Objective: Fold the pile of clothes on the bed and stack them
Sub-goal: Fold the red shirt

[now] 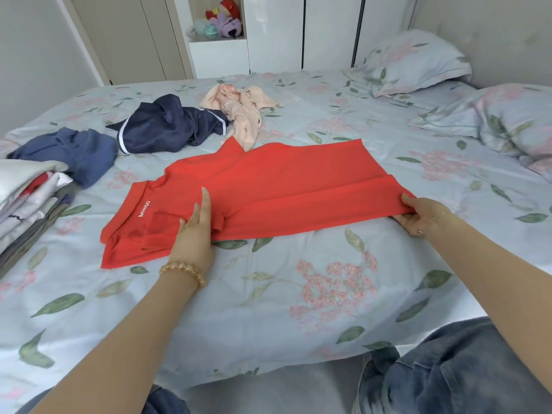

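While the red polo shirt [268, 192] lies lengthwise across the flowered bed [298, 294], its collar end to the left and its hem to the right, it is met by both hands. The left hand [195, 231] is laid flat on the folded sleeve near the collar, fingers straight and released, nothing being grasped; a beaded bracelet [183, 271] is worn at that wrist. The hem corner is pinched by the right hand [424, 215], whose grip is closed on the cloth between thumb and curled fingers (a ring is seen on one finger). A white word is printed by the collar.

Behind the shirt three unfolded garments are spread on the bed: a blue one [74, 150] at the left, a dark navy one with white stripes [170, 127] just beside it, and a pale pink one [242, 110], whose lower end is touched, and partly covered, by the shirt's far edge. What kinds of garments these are cannot be told from the crumpled cloth. At the left edge a stack of folded clothes [27, 198] is cut off by the frame. Two pillows [418, 61] are set at the far right, the nearer one being cropped. Plush toys [224, 19] are seen in a wardrobe niche, blurred by distance.
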`<state>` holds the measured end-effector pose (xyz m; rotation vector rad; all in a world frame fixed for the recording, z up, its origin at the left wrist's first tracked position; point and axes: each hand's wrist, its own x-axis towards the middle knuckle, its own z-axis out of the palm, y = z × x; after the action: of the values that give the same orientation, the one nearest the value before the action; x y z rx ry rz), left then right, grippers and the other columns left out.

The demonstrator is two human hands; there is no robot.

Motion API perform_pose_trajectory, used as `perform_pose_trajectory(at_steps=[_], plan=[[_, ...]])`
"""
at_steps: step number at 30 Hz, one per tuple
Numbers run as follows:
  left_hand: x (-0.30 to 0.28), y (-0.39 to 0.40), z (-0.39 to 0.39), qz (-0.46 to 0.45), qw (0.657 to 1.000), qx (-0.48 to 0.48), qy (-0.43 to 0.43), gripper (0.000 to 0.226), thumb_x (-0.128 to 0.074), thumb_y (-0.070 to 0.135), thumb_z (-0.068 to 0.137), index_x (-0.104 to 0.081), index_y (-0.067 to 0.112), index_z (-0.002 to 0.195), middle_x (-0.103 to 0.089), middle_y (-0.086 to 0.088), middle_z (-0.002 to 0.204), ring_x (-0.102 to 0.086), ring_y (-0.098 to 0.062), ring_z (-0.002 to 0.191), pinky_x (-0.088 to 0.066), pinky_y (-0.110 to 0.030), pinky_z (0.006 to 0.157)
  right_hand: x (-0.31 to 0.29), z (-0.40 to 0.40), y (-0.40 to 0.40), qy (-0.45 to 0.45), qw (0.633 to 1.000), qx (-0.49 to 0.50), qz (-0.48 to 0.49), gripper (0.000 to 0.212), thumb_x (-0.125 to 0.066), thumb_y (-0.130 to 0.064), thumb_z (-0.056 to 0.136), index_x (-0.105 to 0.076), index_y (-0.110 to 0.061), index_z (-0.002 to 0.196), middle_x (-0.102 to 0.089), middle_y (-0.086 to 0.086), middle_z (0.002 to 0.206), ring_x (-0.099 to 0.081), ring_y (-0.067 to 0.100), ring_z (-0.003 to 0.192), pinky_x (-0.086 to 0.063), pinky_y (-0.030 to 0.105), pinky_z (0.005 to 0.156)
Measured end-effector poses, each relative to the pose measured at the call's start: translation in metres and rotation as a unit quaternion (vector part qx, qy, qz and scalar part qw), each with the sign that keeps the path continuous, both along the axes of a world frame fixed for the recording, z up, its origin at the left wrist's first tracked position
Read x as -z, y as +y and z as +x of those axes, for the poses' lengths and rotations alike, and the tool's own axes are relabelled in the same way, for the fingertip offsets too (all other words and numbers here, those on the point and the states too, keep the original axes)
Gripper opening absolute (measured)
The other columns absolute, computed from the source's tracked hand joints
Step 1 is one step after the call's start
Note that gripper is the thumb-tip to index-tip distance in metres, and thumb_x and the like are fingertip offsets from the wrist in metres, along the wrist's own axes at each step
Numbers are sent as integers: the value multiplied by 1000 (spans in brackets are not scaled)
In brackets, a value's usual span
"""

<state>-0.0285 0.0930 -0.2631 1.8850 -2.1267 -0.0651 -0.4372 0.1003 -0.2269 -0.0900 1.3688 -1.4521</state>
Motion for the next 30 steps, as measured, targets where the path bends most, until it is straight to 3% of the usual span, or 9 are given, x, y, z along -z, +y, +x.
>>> perform_pose_trajectory(at_steps=[6, 8, 13, 17, 20, 23, 26, 28, 30], plan=[[-12, 7, 11, 132, 977, 38, -163, 82, -31, -12, 89, -4, 30, 155, 2, -2, 163, -8, -32, 149, -20, -58, 115, 4, -16, 33, 47, 999, -23, 3, 35, -52, -7, 99, -51, -5, 134, -60, 3, 91, -57, 15, 103, -59, 29, 61], [-19, 20, 8, 146, 971, 58, -180, 85, -30, -13, 87, -1, 30, 154, 5, -2, 163, -13, -35, 148, -30, -54, 112, 3, -22, 48, 56, 998, -37, 6, 34, -53, -6, 98, -52, -4, 132, -60, 4, 91, -61, 16, 91, -59, 31, 71], [-12, 72, -2, 130, 954, 72, -261, 82, -29, -9, 92, 5, 32, 154, 7, -2, 163, -21, -35, 146, -39, -45, 108, 4, -48, 94, 65, 996, -64, 23, 19, -55, -2, 96, -59, -3, 115, -72, 6, 67, -71, 14, 60, -59, 27, 53], [-6, 101, -5, 122, 949, 60, -284, 80, -32, -5, 95, 9, 32, 153, 7, -4, 163, -18, -32, 147, -33, -47, 112, 4, -59, 127, 86, 990, -110, 23, 17, -54, 2, 95, -60, 2, 110, -74, 12, 80, -73, 20, 65, -60, 28, 53], [-10, 117, -2, 117, 953, 64, -271, 83, -34, -1, 94, 16, 33, 151, 12, -1, 162, -10, -25, 149, -21, -43, 118, 2, -53, 129, 209, 971, -115, 19, 30, -57, 10, 90, -56, 7, 120, -66, 17, 97, -65, 29, 79, -60, 27, 58], [-22, 132, 16, 119, 971, 86, -189, 78, -43, 20, 92, 2, 39, 153, 1, 10, 162, -5, -12, 149, -2, -46, 120, -2, -41, 122, 491, 848, -178, 95, 56, -66, 1, 86, -46, 3, 138, -50, 24, 136, -54, 38, 115, -49, 44, 98], [-45, 139, 47, 97, 984, 21, 148, 67, -57, 27, 77, -45, 29, 143, -40, 4, 150, -35, -18, 139, -20, -43, 118, -9, -18, 123, 713, 634, -266, 137, 62, -65, -22, 86, -44, -11, 143, -35, 14, 151, -34, 37, 135, -34, 45, 108], [-52, 132, 71, 25, 965, -87, 244, 54, -60, 25, 78, -57, 16, 132, -54, -11, 135, -48, -31, 124, -34, -40, 108, -8, 7, 122, 778, 538, -318, 66, 61, -62, -29, 90, -42, -16, 146, -34, 7, 155, -31, 32, 139, -31, 43, 112], [-48, 118, 92, 22, 950, -214, 226, 57, -64, 30, 87, -47, 10, 138, -47, -22, 136, -44, -41, 124, -31, -44, 109, -7, 43, 118, 771, 502, -390, -30, 58, -57, -33, 94, -39, -22, 148, -31, 2, 157, -29, 25, 142, -27, 38, 116]])
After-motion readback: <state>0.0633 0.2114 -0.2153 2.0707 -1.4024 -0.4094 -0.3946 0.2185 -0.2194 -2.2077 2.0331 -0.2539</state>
